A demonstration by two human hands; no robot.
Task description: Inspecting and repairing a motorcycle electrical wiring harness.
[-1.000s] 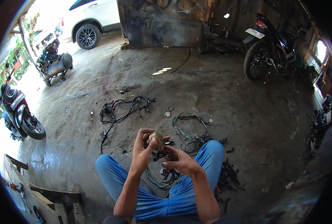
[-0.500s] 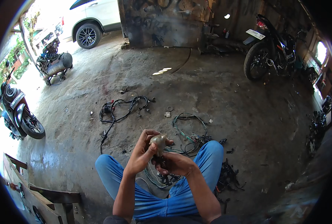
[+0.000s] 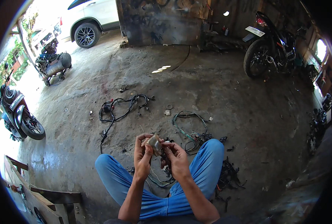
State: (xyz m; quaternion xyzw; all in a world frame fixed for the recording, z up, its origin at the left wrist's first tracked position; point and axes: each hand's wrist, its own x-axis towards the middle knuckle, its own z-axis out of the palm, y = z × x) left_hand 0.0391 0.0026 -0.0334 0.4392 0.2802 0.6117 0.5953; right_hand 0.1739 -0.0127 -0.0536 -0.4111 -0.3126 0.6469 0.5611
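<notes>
Now I see the left hand [image 3: 142,160] pinching a shiny tan piece [image 3: 154,141]; whether the right hand [image 3: 178,159] pinches it, I can't tell.

Grey floor [image 3: 259,123] here, pretty rough and stained; black wiring loom [image 3: 113,118] sprawled out on it, loop of greenish wire [image 3: 174,120] over to the right; little white connector [image 3: 167,112] between those two; messy black pile [image 3: 229,176] nearer in; scooter [image 3: 23,117] and compressor [image 3: 58,66] standing off left, motorbike [image 3: 276,50] far right.
</notes>
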